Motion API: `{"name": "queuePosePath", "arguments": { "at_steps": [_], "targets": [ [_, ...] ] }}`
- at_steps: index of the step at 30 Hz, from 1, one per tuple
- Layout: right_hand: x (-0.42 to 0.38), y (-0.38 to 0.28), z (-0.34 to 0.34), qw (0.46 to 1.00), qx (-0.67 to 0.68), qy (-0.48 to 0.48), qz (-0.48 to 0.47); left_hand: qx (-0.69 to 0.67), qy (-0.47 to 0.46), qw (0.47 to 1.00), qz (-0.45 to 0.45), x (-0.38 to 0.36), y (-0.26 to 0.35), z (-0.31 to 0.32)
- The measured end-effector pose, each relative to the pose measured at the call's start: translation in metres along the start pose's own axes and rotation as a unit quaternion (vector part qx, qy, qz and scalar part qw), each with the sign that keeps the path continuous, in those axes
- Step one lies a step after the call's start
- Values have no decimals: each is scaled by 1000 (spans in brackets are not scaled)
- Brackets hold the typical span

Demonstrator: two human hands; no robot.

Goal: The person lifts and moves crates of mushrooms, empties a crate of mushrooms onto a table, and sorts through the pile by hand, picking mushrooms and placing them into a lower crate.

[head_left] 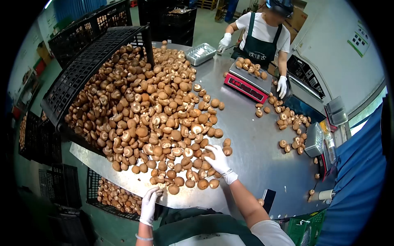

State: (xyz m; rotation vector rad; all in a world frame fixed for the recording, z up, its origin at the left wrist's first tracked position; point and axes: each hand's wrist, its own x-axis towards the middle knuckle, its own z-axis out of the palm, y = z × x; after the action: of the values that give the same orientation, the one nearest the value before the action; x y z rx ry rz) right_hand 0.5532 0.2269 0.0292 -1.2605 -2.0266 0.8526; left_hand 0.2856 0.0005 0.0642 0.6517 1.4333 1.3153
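Note:
Brown shiitake mushrooms (pixel 162 119) lie in a large heap on the metal table, many with pale stems and undersides up. My right hand (pixel 218 160), in a white glove, is at the heap's near right edge, its thumb and fingers curved around a mushroom (pixel 208 155). Down at the table's front edge is my left hand (pixel 148 206), also gloved, with its fingers drawn together. Something small and brownish shows by its fingertips, too little visible to name. Loose mushrooms (pixel 173 189) lie between the two hands.
A tipped black crate (pixel 92 61) backs the heap. Across the metal table (pixel 246 164), a gloved co-worker (pixel 262 37) stands by a red scale (pixel 246 87) bearing mushrooms. Clear plastic trays (pixel 200 54) sit at the back and right. Below left is a crate of mushrooms (pixel 117 197).

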Motion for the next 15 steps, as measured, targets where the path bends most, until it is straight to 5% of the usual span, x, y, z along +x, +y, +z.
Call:
{"name": "queuePosePath", "arguments": {
  "at_steps": [2, 3, 4, 6, 8, 11, 12, 13, 15],
  "targets": [
    [2, -2, -10, 988, 132, 21, 82, -12, -43, 998, -39, 1, 3, 5],
    [-1, -20, -21, 923, 338, 12, 183, -24, -63, 997, -35, 4, 4, 9],
    [-5, -14, -23, 888, 422, 15, 182, -26, -63, 997, -37, 6, 7, 15],
    [-14, -18, -22, 841, 514, 21, 165, 57, -75, 996, -4, 11, 21, 36],
    [-30, -28, -24, 764, 602, -83, 214, 213, -113, 963, 122, 20, 30, 51],
    [-52, -80, -12, 782, 575, -125, 205, 224, -134, 947, 186, 25, 37, 86],
    [-62, -73, -5, 722, 628, -208, 205, 257, -145, 924, 243, 31, 34, 92],
    [-78, -67, 4, 727, 615, -212, 221, 246, -224, 916, 225, 36, 24, 93],
    [-90, -82, 13, 750, 581, -214, 230, 253, -216, 917, 219, 37, 21, 85]
  ]
}}
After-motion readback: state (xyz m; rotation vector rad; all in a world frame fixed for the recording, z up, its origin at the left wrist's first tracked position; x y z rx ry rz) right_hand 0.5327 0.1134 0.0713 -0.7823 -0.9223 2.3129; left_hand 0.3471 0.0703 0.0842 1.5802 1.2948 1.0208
